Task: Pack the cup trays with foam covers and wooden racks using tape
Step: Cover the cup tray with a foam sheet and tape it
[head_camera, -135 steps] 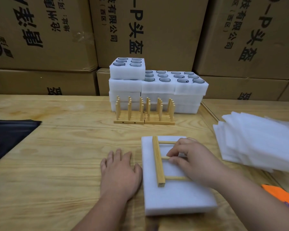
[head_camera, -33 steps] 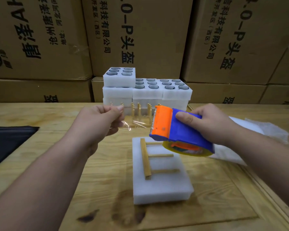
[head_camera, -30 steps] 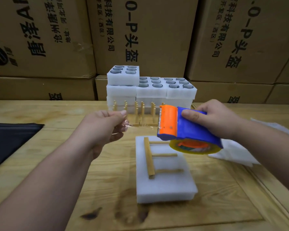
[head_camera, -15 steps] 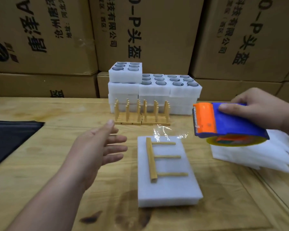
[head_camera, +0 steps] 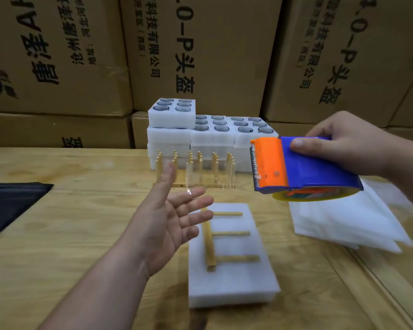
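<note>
A white foam-covered tray (head_camera: pixel 231 277) lies on the wooden table (head_camera: pixel 81 222) with a wooden rack (head_camera: pixel 211 239) flat on top of it. My right hand (head_camera: pixel 343 144) grips a blue and orange tape dispenser (head_camera: pixel 296 167) in the air above and right of the tray. A strip of clear tape (head_camera: pixel 210 172) stretches from the dispenser's blade leftward. Its free end sticks to the fingertips of my left hand (head_camera: pixel 169 220), which hovers with straight, spread fingers left of the tray.
Stacked white foam cup trays (head_camera: pixel 200 132) stand at the back, with two upright wooden racks (head_camera: pixel 196 172) in front. A pile of foam sheets (head_camera: pixel 339 222) lies at the right. A black sheet (head_camera: pixel 7 203) covers the left edge. Cardboard boxes (head_camera: pixel 200 48) wall the back.
My left hand has gone from pinching the tape end to flat, spread fingers. The dispenser swung out to the right, then came back left and lower, and the tape is drawn out longer.
</note>
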### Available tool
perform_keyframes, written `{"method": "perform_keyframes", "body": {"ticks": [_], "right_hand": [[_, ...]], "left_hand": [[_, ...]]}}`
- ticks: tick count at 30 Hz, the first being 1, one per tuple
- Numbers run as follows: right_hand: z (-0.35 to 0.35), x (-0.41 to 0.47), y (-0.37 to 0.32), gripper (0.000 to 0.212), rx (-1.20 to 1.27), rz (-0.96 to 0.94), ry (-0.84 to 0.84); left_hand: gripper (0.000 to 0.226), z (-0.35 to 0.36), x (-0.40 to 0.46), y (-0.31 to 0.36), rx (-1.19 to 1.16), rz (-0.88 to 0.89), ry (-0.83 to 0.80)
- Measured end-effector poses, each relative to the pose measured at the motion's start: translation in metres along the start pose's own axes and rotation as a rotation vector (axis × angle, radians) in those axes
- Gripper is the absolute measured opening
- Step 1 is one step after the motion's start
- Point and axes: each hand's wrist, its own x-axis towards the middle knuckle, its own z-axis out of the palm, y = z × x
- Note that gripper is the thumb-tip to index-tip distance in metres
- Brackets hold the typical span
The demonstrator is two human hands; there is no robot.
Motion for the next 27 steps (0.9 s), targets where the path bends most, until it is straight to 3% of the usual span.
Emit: {"method": "perform_keyframes", "body": {"ticks": [5, 11, 15, 21, 27], "right_hand": [[0.007, 0.003, 0.007, 0.077, -0.031, 0.002, -0.021], [0.018, 0.005, 0.009, 0.064, -0.057, -0.005, -0.068], [0.028, 0.006, 0.015, 0.072, -0.107, 0.0, -0.109], [0.041, 0.002, 0.02, 0.05, -0.048, 0.013, -0.17], [0.042, 0.001, 0.034, 0.069, -0.137, 0.025, -0.191]], "left_hand": [[0.068, 0.001, 0.002, 0.004, 0.164, 0.096, 0.075], [0.032, -0.004, 0.003, 0.005, 0.257, 0.155, 0.138], [0.027, -0.01, 0.003, 0.009, 0.274, 0.115, 0.096], [0.02, -0.022, 0.003, 0.013, 0.241, 0.081, 0.067], [0.019, -0.046, 0.01, 0.009, 0.223, 0.099, 0.171]]}}
